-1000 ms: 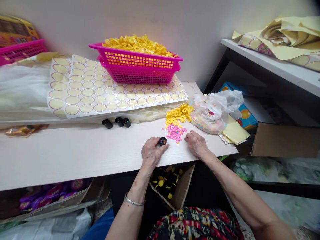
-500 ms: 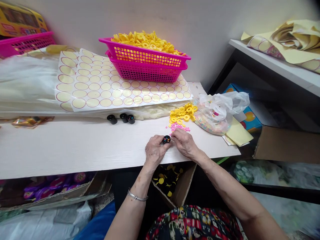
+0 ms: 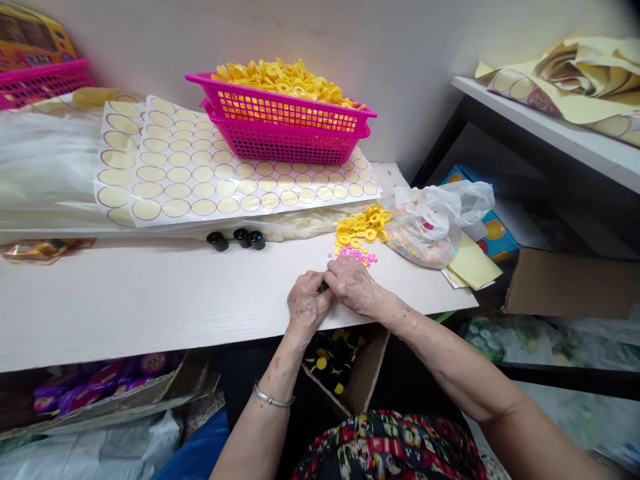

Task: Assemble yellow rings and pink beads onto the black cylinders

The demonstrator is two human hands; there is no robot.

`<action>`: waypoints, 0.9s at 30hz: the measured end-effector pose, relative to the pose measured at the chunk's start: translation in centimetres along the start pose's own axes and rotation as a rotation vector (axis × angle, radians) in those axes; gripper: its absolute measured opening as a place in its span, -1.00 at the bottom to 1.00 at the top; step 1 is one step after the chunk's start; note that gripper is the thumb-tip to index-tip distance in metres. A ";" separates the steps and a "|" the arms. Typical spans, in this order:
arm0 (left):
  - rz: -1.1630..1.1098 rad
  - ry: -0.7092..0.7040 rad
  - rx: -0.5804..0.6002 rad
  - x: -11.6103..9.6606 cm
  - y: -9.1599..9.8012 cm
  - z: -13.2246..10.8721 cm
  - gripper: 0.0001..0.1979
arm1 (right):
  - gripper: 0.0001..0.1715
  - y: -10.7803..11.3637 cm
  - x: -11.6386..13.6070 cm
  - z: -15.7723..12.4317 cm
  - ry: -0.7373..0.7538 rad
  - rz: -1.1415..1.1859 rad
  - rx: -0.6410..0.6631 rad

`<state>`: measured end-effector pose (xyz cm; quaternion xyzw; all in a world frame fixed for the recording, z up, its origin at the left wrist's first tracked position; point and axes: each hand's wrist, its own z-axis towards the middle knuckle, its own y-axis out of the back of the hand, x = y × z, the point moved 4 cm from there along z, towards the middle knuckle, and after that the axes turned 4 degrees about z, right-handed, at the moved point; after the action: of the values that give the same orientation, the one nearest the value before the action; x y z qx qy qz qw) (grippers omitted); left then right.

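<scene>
My left hand [image 3: 306,303] is closed around a small black round cup [image 3: 325,287] near the front edge of the table. Only a sliver of the cup shows, because my right hand [image 3: 351,283] covers its top. The right fingers are bent together over the cup; what they pinch, if anything, is hidden. Just beyond my right knuckles lie tiny pink beads [image 3: 356,254]. Behind these sits a small heap of yellow ring-shaped plastic pieces [image 3: 363,225]. Several more black cups [image 3: 217,241] stand farther left on the table.
Stacked pink baskets [image 3: 295,141] full of yellow pieces rest on sticker sheets [image 3: 193,175]. A clear plastic bag of beads [image 3: 423,233] lies to the right. Below the table edge, a cardboard box [image 3: 369,370] contains black and yellow parts.
My right hand has moved left from beside the black cup to over its top. The colored bits seen inside the cup are now covered. My left hand keeps its hold.
</scene>
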<state>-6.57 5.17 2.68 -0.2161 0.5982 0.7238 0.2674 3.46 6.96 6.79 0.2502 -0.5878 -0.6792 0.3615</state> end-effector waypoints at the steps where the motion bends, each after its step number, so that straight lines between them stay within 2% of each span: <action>1: -0.002 -0.005 -0.004 0.0 0.0 0.0 -0.90 | -0.76 -0.1 -0.1 0.0 0.008 0.009 -0.007; 4: 0.002 -0.005 0.002 0.0 0.0 0.0 -0.92 | -0.78 -0.1 -0.7 -0.1 -0.038 0.137 -0.021; 6: 0.008 -0.003 0.017 0.0 0.0 0.0 -0.90 | -0.79 0.0 -1.2 -0.3 -0.095 0.340 -0.059; 10: 0.011 0.006 0.018 0.1 0.0 0.0 -0.84 | -0.88 0.3 -2.9 -1.3 -0.257 0.755 -0.269; 12: 0.004 0.009 0.005 0.1 0.1 0.0 -0.81 | -0.91 0.2 -4.7 -2.1 -0.412 0.780 -0.409; 15: -0.011 0.011 -0.005 0.2 0.1 0.0 -0.81 | -0.91 -0.2 -7.9 -3.1 -0.685 0.620 -0.531; 17: -0.022 0.017 -0.007 0.3 0.0 0.0 -0.82 | -0.87 -0.5 -9.7 -3.2 -0.815 0.475 -0.501; 19: -0.035 0.026 -0.012 0.5 -0.1 0.1 -0.81 | -0.81 -0.8 -10.7 -2.8 -0.867 0.360 -0.416; 22: -0.049 0.029 -0.024 0.8 -0.3 0.1 -0.75 | -0.68 -1.2 -10.8 -1.6 -0.883 0.235 -0.262; 24: -0.053 0.026 -0.026 0.9 -0.4 0.1 -0.74 | -0.58 -1.4 -10.6 -0.9 -0.944 0.174 -0.161; 27: -0.064 0.026 -0.030 1.0 -0.4 0.0 -0.74 | -0.57 -1.3 -10.4 0.1 -1.008 0.133 -0.049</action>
<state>-7.09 5.40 1.73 -0.2483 0.5834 0.7211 0.2793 9.52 15.23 4.66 -0.1552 -0.6876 -0.7047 0.0810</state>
